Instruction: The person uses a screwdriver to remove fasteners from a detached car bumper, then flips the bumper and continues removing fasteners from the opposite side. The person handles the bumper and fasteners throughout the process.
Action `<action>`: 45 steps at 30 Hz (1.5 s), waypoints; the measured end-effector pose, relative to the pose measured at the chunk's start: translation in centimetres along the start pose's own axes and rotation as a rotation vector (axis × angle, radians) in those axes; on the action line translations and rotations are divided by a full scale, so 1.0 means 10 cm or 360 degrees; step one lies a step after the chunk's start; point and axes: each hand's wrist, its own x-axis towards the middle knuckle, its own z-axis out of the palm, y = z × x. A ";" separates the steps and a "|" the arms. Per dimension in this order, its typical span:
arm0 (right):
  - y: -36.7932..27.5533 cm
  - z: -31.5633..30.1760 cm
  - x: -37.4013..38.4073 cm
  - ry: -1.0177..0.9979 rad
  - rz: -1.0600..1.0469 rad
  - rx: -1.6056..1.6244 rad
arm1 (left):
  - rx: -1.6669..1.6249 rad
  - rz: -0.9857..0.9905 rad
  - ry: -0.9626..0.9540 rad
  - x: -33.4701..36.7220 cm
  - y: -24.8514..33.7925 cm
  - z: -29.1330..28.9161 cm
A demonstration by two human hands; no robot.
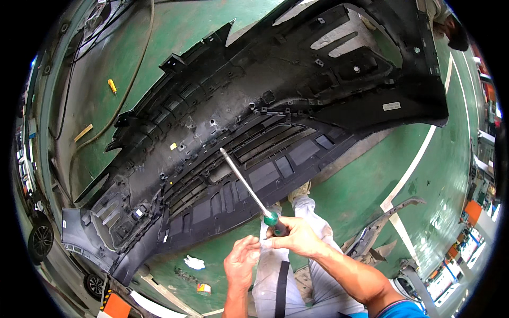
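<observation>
My right hand (298, 237) is closed round the dark handle of a long screwdriver (245, 184) with a green collar. Its steel shaft slants up and left over the bumper. Close beside the handle is my left hand (242, 261), its fingers curled together near the right fingertips; anything they hold is too small to make out. In front of me lies a large black car bumper (297, 69), its inner side facing up, with clips, slots and a grille section (275, 143). The screwdriver's tip appears above the grille area; I cannot tell whether it touches.
A yellow-handled tool (112, 86) and a hose (139, 69) lie on the green floor (366, 175) beyond the bumper. Nearer are a crumpled white item (194, 262), a small yellow-and-red container (203, 288) and a curved trim piece (379, 225). Another person (450, 29) is at the far right.
</observation>
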 end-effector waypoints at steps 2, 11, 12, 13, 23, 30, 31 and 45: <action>-0.02 0.03 -0.03 -0.0090 0.0168 0.0184 | -0.0022 0.0158 -0.0094 0.10 -0.03 0.10; 0.08 0.11 0.00 -0.0019 0.0319 0.0693 | -0.0201 0.0148 -0.0139 0.25 -0.04 0.16; 0.04 0.14 0.00 0.0008 0.0299 0.0664 | -0.0175 0.0162 -0.0120 0.28 -0.04 0.14; -0.01 0.16 -0.01 0.0098 0.0331 0.0427 | -0.0148 0.0175 -0.0102 0.31 -0.03 0.14; -0.29 -0.15 -0.57 0.0199 -0.0611 -0.1140 | -0.1064 0.0015 0.0281 1.06 0.23 -0.24; -0.30 -0.35 -0.68 0.0117 -0.0537 -0.1043 | -0.1185 0.0031 0.0256 1.09 0.40 -0.09; -0.30 -0.37 -0.67 0.0108 -0.0537 -0.1048 | -0.1170 0.0034 0.0256 1.08 0.39 -0.07; -0.51 -0.44 -0.70 0.0166 -0.0572 -0.1245 | -0.0450 -0.0091 0.0317 1.25 0.30 0.00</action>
